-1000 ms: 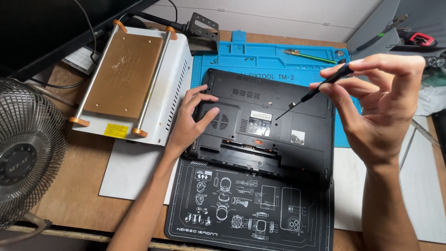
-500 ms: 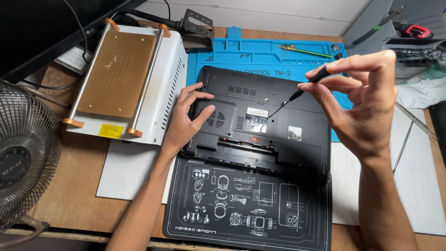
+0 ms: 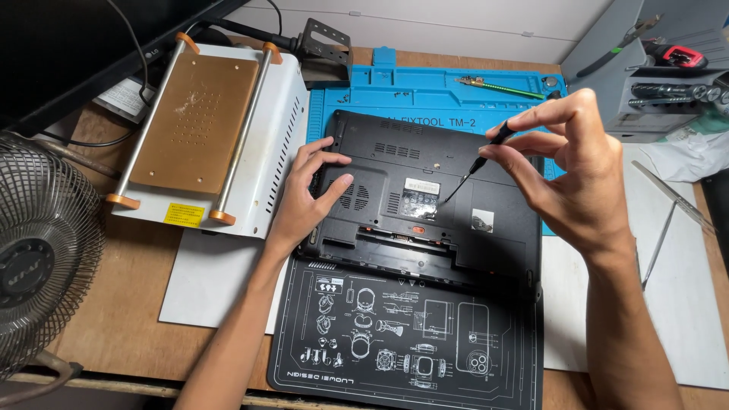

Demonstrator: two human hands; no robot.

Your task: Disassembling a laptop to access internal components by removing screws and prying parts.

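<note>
Black laptop lies bottom-up mid-desk, its far edge on a blue work mat, its near edge on a black mat w/ white line drawings. Thin screwdriver slants down over it, tip right by the silver sticker near the laptop's centre; can't tell if the tip actually touches. Right hand pinches the driver's black handle betw. thumb & fingertips, other fingers curled loosely, wrist up off the desk. Left hand rests flat on the laptop's left side, fingers spread, next to the round fan vent.

Left of the laptop: white box-shaped machine w/ a brown top plate & two metal rails. Further left, a wire-guard fan at the desk's edge. Dark monitor at far left corner. Grey tool rack far right, w/ a red-handled tool on top. White sheet under the right forearm, tweezers lying on it. Desk is brown wood.
</note>
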